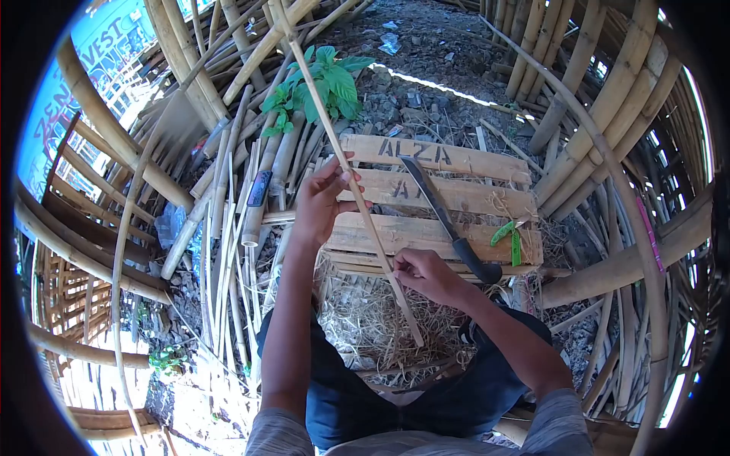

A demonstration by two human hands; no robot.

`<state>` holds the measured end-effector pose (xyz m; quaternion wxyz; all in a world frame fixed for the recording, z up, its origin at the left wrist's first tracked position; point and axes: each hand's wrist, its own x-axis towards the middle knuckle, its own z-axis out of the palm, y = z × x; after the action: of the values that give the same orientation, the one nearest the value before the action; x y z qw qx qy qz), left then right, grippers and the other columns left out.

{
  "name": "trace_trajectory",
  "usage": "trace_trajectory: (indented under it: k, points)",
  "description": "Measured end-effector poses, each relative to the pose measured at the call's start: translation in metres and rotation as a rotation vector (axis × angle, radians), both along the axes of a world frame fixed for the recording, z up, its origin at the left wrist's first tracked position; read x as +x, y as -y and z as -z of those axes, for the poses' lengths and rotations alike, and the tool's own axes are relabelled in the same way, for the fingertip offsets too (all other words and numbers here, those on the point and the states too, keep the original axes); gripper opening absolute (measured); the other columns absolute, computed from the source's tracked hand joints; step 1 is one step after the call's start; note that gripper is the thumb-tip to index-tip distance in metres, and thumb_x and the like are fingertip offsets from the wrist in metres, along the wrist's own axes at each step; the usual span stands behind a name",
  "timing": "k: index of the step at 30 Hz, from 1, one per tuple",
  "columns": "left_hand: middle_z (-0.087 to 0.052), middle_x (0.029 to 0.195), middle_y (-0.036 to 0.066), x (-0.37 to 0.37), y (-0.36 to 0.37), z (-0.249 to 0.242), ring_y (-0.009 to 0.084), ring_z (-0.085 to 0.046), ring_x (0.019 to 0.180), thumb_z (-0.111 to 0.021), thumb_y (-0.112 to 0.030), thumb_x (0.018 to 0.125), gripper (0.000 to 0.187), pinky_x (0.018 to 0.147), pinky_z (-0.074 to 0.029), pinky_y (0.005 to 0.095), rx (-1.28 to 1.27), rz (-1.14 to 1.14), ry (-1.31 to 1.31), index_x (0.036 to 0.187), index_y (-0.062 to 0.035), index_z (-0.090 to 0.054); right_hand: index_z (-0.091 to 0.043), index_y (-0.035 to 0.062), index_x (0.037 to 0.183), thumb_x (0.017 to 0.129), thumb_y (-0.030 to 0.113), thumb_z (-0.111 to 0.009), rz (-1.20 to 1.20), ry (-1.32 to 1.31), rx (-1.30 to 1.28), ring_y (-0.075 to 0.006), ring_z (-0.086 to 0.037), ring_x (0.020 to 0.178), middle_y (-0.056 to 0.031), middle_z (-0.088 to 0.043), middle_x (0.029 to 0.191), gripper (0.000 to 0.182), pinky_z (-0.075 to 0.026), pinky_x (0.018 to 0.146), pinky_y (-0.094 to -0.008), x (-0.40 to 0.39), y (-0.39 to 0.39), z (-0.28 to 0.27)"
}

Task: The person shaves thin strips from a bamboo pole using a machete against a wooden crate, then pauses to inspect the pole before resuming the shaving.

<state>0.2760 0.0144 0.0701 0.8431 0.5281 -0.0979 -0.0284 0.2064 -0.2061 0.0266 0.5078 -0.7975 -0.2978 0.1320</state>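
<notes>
A long, thin bamboo strip [372,226] slants across the middle, from the upper left down to a lower end above the straw between my knees. My left hand [323,204] grips it partway along, fingers bent around it. Lower down, my right hand [427,277] pinches at the strip's right edge with thumb and fingertips together. Beneath the hands stands a slatted wooden bench [475,199] with stencilled letters. A machete [435,199] with a black handle lies diagonally across its slats. To its right, a small knife with a green handle [515,247] rests near the bench's corner.
Cut bamboo poles [258,201] and strips are heaped at the left, with a phone [260,188] lying on them. A leafy green plant [323,85] grows behind. Curved bamboo pole walls [601,114] enclose both sides. Shavings [372,311] cover the ground between my legs.
</notes>
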Motion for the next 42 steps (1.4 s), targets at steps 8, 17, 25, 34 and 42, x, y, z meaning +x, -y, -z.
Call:
trace_trajectory:
  k: [8,17,25,34,42]
  points:
    - [-0.055,0.089,0.006,0.008,-0.03,-0.001,0.0142,-0.06,0.079,-0.046,-0.009,0.093,0.04,0.071,-0.06,0.0375,-0.069,-0.003,-0.035,0.131,-0.0008,-0.04,-0.048,-0.0028,0.079,0.079,0.003,-0.06,-0.095,0.124,0.058,-0.0158,-0.056,0.064,-0.0085,-0.056,0.07,0.013,-0.047,0.063,-0.0294,-0.01,0.001,-0.004]
    - [-0.055,0.093,0.009,0.001,-0.058,-0.004,0.0196,-0.061,0.082,-0.043,-0.005,0.093,0.037,0.075,-0.058,0.0444,-0.157,-0.057,0.021,0.13,-0.001,-0.039,-0.052,-0.001,0.075,0.075,0.008,-0.06,-0.197,-0.19,-0.37,-0.0186,-0.054,0.06,-0.0085,-0.055,0.065,0.011,-0.044,0.059,-0.0325,-0.008,0.027,-0.007]
    - [-0.055,0.084,0.003,-0.009,-0.087,-0.012,0.0114,-0.059,0.073,-0.048,-0.009,0.091,0.041,0.063,-0.061,0.0323,0.031,-0.178,0.044,0.132,-0.0053,-0.041,-0.062,0.0015,0.089,0.074,0.004,-0.057,-0.282,-0.125,-0.963,-0.0307,-0.061,0.076,-0.0131,-0.063,0.079,0.015,-0.048,0.07,-0.0376,-0.009,0.043,0.023]
    - [-0.055,0.09,0.006,-0.013,-0.04,-0.003,0.0161,-0.061,0.079,-0.045,-0.007,0.093,0.043,0.07,-0.06,0.0407,-0.008,-0.047,-0.011,0.134,-0.0052,-0.037,-0.06,0.0013,0.104,0.076,0.012,-0.066,0.013,0.214,-0.365,-0.034,-0.059,0.093,-0.0195,-0.061,0.091,0.031,-0.047,0.083,-0.0392,-0.007,0.037,0.022]
    - [-0.056,0.092,0.007,-0.015,-0.024,-0.005,0.0159,-0.061,0.081,-0.046,-0.006,0.092,0.043,0.071,-0.06,0.0414,-0.079,-0.047,0.03,0.134,-0.0024,-0.036,-0.06,0.001,0.105,0.079,0.028,-0.066,-0.144,0.171,-0.275,-0.0317,-0.061,0.085,-0.0166,-0.062,0.088,0.038,-0.048,0.076,-0.0402,-0.013,0.01,0.029]
